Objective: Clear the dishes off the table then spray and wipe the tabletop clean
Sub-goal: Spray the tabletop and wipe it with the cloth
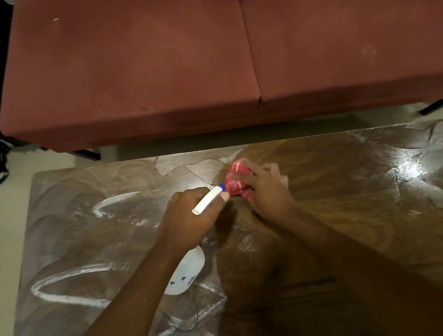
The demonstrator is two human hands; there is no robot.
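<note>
Tabletop [337, 207] smeared, left hand [190, 219] fingers gripping spray bottle [186, 272], right hand [267, 186] fingers pressing red cloth [235, 178]

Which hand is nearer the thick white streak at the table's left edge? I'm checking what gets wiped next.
Left. The left hand, gripping the spray bottle, is just right of the streak; the right hand presses the cloth farther right.

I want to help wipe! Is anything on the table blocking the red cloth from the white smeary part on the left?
Only the left hand with the spray bottle sits between the red cloth and the white smears. No dishes show.
</note>
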